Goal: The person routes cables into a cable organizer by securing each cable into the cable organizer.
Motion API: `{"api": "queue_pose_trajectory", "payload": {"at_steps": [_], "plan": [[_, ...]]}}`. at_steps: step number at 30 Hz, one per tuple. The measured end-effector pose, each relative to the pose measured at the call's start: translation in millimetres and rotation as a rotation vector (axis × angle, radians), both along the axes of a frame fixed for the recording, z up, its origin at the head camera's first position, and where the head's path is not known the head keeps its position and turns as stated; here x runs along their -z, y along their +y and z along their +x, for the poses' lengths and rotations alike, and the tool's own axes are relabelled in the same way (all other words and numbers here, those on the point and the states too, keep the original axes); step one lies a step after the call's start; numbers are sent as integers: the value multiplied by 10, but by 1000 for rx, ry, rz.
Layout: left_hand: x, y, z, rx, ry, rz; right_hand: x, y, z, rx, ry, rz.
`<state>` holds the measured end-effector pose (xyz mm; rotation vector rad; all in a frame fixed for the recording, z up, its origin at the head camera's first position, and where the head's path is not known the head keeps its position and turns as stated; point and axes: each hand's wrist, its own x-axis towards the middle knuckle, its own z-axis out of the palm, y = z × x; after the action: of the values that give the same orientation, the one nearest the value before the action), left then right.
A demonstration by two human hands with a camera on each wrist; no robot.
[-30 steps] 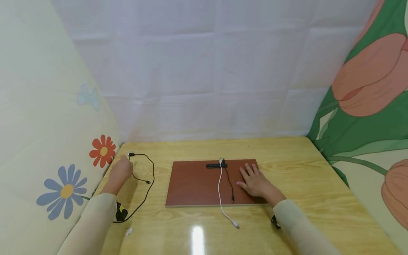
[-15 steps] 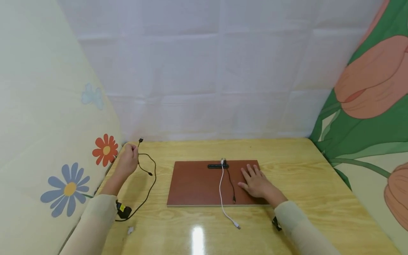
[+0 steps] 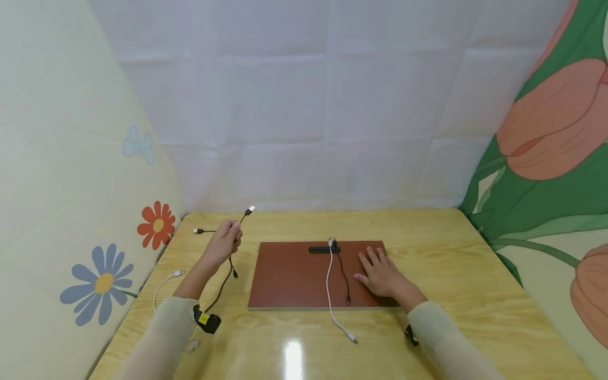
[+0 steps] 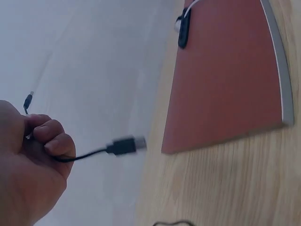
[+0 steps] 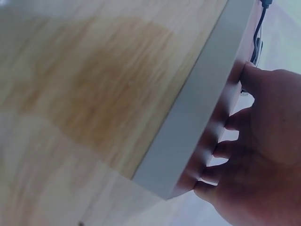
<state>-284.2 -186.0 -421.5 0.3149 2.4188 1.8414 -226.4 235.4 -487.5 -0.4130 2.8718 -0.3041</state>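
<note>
The left hand (image 3: 222,244) grips a black USB cable (image 4: 123,146); the right hand (image 3: 381,275) lies spread at three o'clock on a brown board (image 3: 287,274), whose cable clip (image 3: 317,250) at twelve holds a white cable (image 3: 327,279).

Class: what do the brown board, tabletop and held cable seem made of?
Board: perhaps laminated wood or plastic; smooth brown face, contrasting pale edge.
Tabletop: wood or lookalike laminate; visible grain, glossy reflection.
Cable in left hand: seemingly matte black plastic or rubber; shiny plug tip looks metallic.

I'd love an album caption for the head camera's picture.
Left hand grips a black USB cable; right hand rests on a brown board.
</note>
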Motion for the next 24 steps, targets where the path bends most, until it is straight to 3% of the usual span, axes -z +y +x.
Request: {"api": "queue_pose_trajectory", "payload": {"at_steps": [4,10,15,18,24], "plan": [[40,200,42,11,14,-29,-13,-12,-15,10,2,6],[121,503,108,-47,0,-49,-39,-32,-72,20,-37,36],[174,696,137,-87,-29,-11,-131,-69,-177,30,-32,39],[232,812,152,-107,-65,52,-224,-119,-243,32,-12,-26],[362,1061,176,-106,-124,166,-422,-340,-322,9,25,-259]]}}
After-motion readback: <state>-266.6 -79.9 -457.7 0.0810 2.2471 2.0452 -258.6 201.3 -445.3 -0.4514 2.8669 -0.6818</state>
